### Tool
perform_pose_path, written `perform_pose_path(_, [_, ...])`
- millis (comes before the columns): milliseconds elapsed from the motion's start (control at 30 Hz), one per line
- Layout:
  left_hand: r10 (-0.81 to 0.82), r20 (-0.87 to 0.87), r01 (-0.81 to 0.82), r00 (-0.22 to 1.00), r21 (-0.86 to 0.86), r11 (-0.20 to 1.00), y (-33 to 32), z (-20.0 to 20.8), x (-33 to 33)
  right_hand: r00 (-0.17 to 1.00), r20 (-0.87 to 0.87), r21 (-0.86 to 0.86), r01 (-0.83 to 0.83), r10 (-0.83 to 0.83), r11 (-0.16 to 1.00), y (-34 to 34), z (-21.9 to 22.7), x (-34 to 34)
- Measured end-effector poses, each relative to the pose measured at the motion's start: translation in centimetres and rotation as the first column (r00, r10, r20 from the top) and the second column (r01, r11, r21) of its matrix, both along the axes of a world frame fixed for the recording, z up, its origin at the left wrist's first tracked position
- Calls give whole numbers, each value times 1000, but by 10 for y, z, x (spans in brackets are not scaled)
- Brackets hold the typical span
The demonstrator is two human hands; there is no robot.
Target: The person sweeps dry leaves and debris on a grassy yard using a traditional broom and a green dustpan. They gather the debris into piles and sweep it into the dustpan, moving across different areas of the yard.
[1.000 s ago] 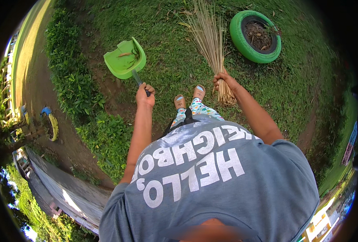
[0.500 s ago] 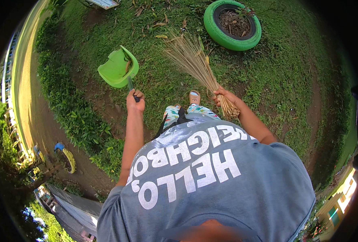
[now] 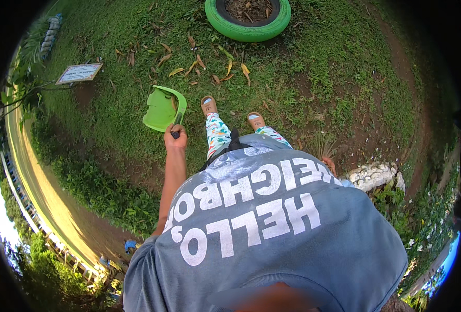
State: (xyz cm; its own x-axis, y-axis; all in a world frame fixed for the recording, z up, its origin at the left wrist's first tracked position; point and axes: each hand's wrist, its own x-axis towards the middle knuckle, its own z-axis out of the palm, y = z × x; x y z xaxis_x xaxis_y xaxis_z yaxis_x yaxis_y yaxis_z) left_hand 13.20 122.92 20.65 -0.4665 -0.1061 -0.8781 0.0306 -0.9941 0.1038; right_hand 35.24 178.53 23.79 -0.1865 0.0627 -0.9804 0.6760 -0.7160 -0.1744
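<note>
My left hand (image 3: 176,138) is closed around the dark handle of a bright green dustpan (image 3: 157,112), held out in front of me on the left. A few dry leaves lie inside the dustpan against its side. Down by my right side, my right hand (image 3: 329,165) shows only in part past my grey shirt. Thin sticks of a stick broom (image 3: 322,144) fan out beside it; the rest of the broom is hidden by my body. Ahead of my feet, several yellow and brown fallen leaves (image 3: 246,74) are scattered on the grass.
A green-painted tire planter (image 3: 248,35) stands straight ahead. A small white sign (image 3: 79,73) is at the far left, and a leafy hedge (image 3: 105,192) runs along my left. White stones (image 3: 373,178) border plants near my right side.
My right hand has dropped from in front of me to my side with the stick broom. The dustpan stays in my left hand. My feet have stepped apart, and my view has turned.
</note>
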Motion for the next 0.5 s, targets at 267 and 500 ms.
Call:
perform_pose_path(267, [-313, 115, 286, 943, 203, 936, -66, -36, -97, 942, -91, -722, 162, -324, 673, -169, -15, -160])
perform_pose_path(500, [-494, 146, 454, 857, 236, 859, -76, -57, -130, 855, -52, -412, 451, -515, 791, -153, 52, -70])
